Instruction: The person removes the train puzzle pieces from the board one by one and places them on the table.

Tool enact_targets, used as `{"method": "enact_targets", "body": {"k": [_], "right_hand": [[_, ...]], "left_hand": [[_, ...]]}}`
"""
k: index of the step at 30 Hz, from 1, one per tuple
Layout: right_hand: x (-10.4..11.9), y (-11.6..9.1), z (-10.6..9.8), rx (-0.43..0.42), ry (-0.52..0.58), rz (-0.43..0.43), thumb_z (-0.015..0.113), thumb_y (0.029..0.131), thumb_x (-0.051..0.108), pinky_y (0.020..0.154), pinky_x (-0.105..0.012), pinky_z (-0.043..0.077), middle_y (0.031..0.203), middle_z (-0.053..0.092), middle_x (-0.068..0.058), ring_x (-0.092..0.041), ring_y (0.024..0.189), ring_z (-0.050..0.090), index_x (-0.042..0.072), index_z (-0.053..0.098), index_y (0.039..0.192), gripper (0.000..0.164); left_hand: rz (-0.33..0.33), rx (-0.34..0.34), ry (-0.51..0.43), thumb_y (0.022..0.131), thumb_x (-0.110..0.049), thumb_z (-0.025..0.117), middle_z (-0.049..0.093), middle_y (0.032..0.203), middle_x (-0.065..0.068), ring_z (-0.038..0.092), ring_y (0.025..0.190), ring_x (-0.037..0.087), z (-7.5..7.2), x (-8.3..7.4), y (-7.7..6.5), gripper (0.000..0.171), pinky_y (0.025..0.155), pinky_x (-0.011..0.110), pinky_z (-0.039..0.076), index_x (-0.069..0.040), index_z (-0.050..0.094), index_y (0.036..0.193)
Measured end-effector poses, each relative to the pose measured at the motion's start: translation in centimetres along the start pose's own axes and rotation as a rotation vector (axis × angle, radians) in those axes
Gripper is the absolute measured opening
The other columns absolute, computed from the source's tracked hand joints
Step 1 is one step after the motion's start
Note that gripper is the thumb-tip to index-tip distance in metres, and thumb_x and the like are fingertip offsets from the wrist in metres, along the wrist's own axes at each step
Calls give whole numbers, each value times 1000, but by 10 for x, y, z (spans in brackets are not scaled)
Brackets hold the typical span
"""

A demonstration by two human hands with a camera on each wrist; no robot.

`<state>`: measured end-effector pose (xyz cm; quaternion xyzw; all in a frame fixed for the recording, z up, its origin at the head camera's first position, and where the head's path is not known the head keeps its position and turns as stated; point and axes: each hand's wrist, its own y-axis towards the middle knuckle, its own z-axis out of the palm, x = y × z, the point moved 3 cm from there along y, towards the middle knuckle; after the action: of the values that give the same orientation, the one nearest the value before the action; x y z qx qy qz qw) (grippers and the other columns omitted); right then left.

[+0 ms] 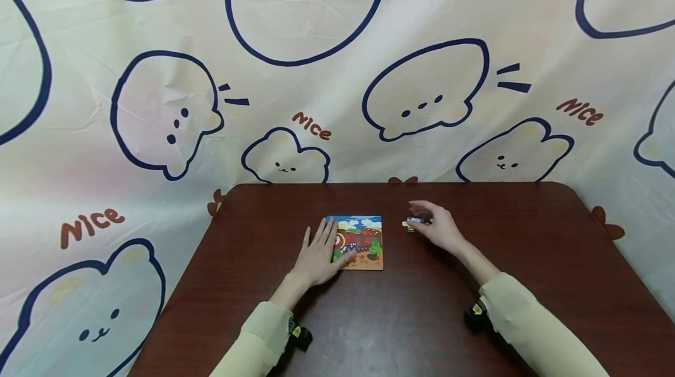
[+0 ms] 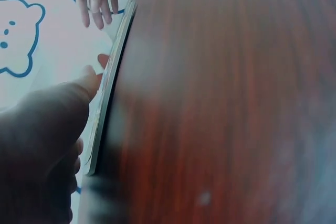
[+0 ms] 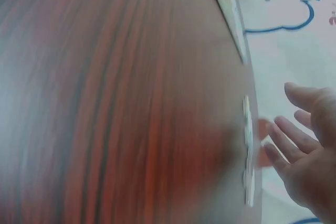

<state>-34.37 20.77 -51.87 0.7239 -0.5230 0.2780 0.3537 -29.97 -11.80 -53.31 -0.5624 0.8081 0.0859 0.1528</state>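
On the tabletop lies a square picture-puzzle board (image 1: 369,236) showing clouds, red hills and a green bush. The left hand (image 1: 317,255) rests flat over its left edge, fingers spread and the thumb across the lower part; from the left wrist view the board's edge (image 2: 102,124) appears thin. To the right of the board sit some small puzzle pieces (image 1: 411,223), partly covered by the right hand (image 1: 440,229). The right wrist view has these thin pieces (image 3: 249,156) flat on the table, with the right hand (image 3: 310,145) apart above them, fingers loosely bent and holding nothing.
The dark brown wooden table (image 1: 369,324) has its far edge just beyond the board and pieces. A white cloth (image 1: 337,89) with blue cartoon outlines hangs behind it. Each forearm carries a black wrist camera (image 1: 302,337) by a pale sleeve (image 1: 258,336).
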Motion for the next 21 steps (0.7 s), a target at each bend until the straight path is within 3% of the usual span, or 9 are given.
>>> {"method": "enact_targets", "body": {"k": [6, 14, 21], "right_hand": [[19, 8, 24, 63, 86, -13, 76, 103, 8, 99, -51, 65, 124, 80, -21, -37, 113, 78, -4, 63, 149, 49], [47, 24, 65, 163, 175, -10, 73, 106, 9, 100, -53, 64, 121, 82, -20, -38, 114, 78, -6, 64, 148, 45], [63, 34, 94, 195, 161, 16, 73, 106, 10, 93, -47, 66, 119, 83, -20, -35, 109, 80, -5, 67, 145, 42]], "left_hand": [[-27, -6, 4, 108, -68, 53, 17, 186, 12, 13, 175, 33, -6, 12, -4, 98, 139, 67, 7, -6, 20, 176], [-26, 4, 9, 108, -67, 55, 22, 185, 11, 16, 174, 32, -7, 21, -6, 96, 140, 66, 9, -7, 23, 176], [-19, -3, 9, 108, -66, 57, 26, 184, 12, 18, 174, 32, -6, 22, -5, 94, 139, 67, 11, -7, 28, 175]]}}
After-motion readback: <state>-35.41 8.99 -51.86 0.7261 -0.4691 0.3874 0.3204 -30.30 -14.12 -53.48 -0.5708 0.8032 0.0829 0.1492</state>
